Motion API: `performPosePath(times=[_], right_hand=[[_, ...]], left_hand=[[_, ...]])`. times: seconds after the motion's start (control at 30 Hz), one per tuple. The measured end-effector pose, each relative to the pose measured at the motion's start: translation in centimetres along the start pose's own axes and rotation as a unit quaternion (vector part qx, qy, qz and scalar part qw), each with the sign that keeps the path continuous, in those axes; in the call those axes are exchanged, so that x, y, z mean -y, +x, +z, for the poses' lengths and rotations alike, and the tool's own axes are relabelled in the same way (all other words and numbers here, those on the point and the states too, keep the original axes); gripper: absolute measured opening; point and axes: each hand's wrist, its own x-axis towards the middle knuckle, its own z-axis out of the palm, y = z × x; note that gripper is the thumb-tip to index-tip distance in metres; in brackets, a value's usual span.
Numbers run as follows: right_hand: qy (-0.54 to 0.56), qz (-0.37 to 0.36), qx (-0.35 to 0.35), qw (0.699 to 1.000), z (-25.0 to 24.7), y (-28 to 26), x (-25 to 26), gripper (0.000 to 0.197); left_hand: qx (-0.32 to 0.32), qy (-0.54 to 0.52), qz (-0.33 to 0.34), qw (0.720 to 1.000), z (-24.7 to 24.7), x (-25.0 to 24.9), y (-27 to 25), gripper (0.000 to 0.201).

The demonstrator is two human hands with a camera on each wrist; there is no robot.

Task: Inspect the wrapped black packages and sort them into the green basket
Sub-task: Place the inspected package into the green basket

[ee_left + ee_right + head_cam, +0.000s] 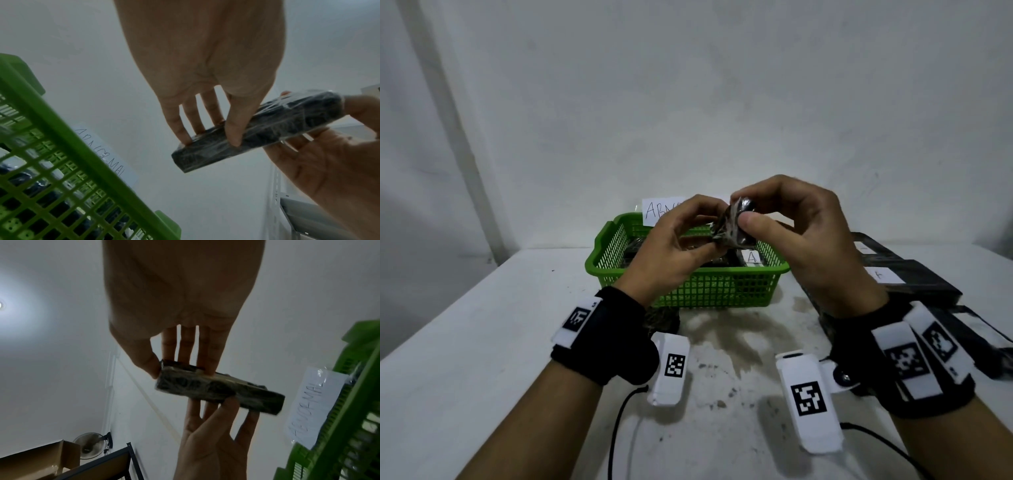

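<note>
Both hands hold one wrapped black package point(736, 226) up in the air above the green basket point(688, 287). My left hand point(681, 240) pinches its left end between thumb and fingers. My right hand point(784, 226) grips the right end, thumb on the near face. The left wrist view shows the package point(257, 129) as a flat black block in clear film under my left fingers point(234, 129). In the right wrist view, the package point(216, 387) sits between both hands. Several wrapped black packages lie inside the basket point(61, 178).
A paper sign point(661, 210) with handwriting stands behind the basket. More black packages point(907, 277) with white labels lie on the white table point(482, 342) at the right. A wall rises right behind the table.
</note>
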Motion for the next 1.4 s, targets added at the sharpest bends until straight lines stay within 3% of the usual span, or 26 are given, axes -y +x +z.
performPosePath(times=[0.13, 0.27, 0.4, 0.53, 0.63, 0.73, 0.83, 0.9, 1.0, 1.1, 1.23, 1.4], right_hand=[[0.027, -0.027, -0.068, 0.997, 0.9, -0.1, -0.2, 0.018], [0.095, 0.036, -0.068, 0.992, 0.5, 0.3, -0.4, 0.021], [0.072, 0.090, -0.070, 0.991, -0.2, 0.5, -0.9, 0.011], [-0.022, 0.061, -0.123, 0.990, -0.2, 0.4, -0.9, 0.027], [-0.172, -0.014, -0.041, 0.984, -0.3, 0.0, -1.0, 0.045], [-0.330, -0.086, 0.059, 0.938, -0.5, -0.1, -1.5, 0.062], [-0.372, -0.101, 0.044, 0.922, -0.8, 0.0, -2.3, 0.064], [-0.332, -0.065, 0.007, 0.941, -1.1, 0.1, -2.4, 0.059], [-0.281, 0.034, -0.048, 0.958, -1.4, 0.0, -2.5, 0.045], [-0.235, 0.115, -0.029, 0.965, -1.5, -0.3, -2.6, 0.036], [-0.193, 0.162, 0.038, 0.967, -1.8, -0.3, -2.6, 0.028], [-0.170, 0.139, 0.011, 0.975, -1.4, -0.1, -3.2, 0.026]], left_hand=[[0.027, 0.003, -0.002, 1.000, -0.1, -0.1, 0.0, 0.039], [0.047, 0.012, -0.024, 0.999, -0.6, 0.2, -0.1, 0.043], [0.073, 0.000, -0.072, 0.995, -2.0, 0.1, -0.2, 0.039], [0.053, -0.077, -0.121, 0.988, -3.0, -0.3, -0.2, 0.029], [0.047, -0.091, -0.106, 0.989, -3.0, -0.5, -0.1, 0.028], [0.060, -0.100, -0.114, 0.987, -2.9, -1.1, -0.3, 0.025], [0.058, -0.120, -0.136, 0.982, -2.9, -1.4, -0.4, 0.029], [0.021, -0.120, -0.128, 0.984, -3.3, -1.5, -0.2, 0.034], [-0.017, -0.120, -0.088, 0.989, -4.1, -1.3, -0.2, 0.026], [-0.009, -0.066, -0.067, 0.996, -4.5, -0.8, -0.3, 0.038], [-0.018, -0.048, -0.080, 0.996, -4.5, -0.4, -0.3, 0.034], [-0.033, -0.044, -0.063, 0.996, -3.8, -0.7, -0.2, 0.019]])
